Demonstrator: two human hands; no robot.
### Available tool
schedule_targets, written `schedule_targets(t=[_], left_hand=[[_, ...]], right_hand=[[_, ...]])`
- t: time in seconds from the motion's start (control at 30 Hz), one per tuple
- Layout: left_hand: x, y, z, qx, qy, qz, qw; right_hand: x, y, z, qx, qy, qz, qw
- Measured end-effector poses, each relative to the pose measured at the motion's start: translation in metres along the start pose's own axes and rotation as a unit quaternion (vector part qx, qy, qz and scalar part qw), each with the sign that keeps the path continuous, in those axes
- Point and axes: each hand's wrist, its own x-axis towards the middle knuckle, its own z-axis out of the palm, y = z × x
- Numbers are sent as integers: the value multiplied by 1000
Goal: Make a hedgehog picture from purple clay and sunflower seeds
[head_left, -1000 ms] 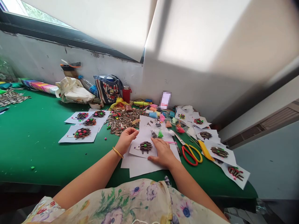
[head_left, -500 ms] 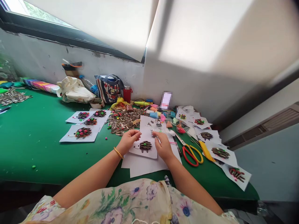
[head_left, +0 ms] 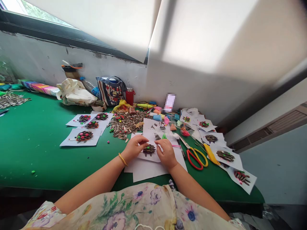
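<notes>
A hedgehog picture made of striped sunflower seeds [head_left: 149, 149], with green dots on its back, lies on a white paper [head_left: 144, 158] in front of me. My left hand [head_left: 135, 148], a gold bangle at its wrist, hovers at the picture's left side with thumb and fingers pinched. At the right side my right hand [head_left: 167, 154] is also pinched, its fingertips over the paper's edge. Whatever either pinch holds is too small to make out. Just beyond the fingertips sit a dark grey lump [head_left: 157, 136] and a small green piece [head_left: 164, 136].
A pile of sunflower seeds [head_left: 127, 126] lies behind my left hand. Scissors with red and yellow handles [head_left: 196, 158] rest at the right. Finished-looking seed pictures [head_left: 84, 136] lie left, and more [head_left: 225, 156] line the right edge. Bags [head_left: 111, 91] and a red bottle [head_left: 129, 96] stand by the wall.
Both hands have come slightly lower over the paper and closer to the seed hedgehog. The left fingers now cover its head end. The grey lump and green piece show more clearly beyond the hands.
</notes>
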Motion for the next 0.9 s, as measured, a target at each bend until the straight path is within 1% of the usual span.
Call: schedule_targets(t=[0.1,0.17,0.27,0.37,0.57,0.77,0.9], left_hand=[[-2,-1,2,-7,12,-29,999],[-3,-1,2,0,9,-43,999],[-3,1,-1,27,2,-32,999],[-3,2,-2,24,3,-17,1000],[-4,3,0,11,24,-5,1000],[-7,6,-5,33,10,-11,999],[-11,6,-4,39,4,9,999]], right_hand=[[-1,0,0,0,-10,9,1000],[-1,0,0,1,-13,12,1000],[-1,0,-1,1,-14,11,1000],[-1,-1,-1,-1,-14,5,1000],[-1,-2,-1,0,-16,0,1000],[-2,-2,-1,3,-22,0,1000],[-2,-3,0,2,-20,-14,1000]])
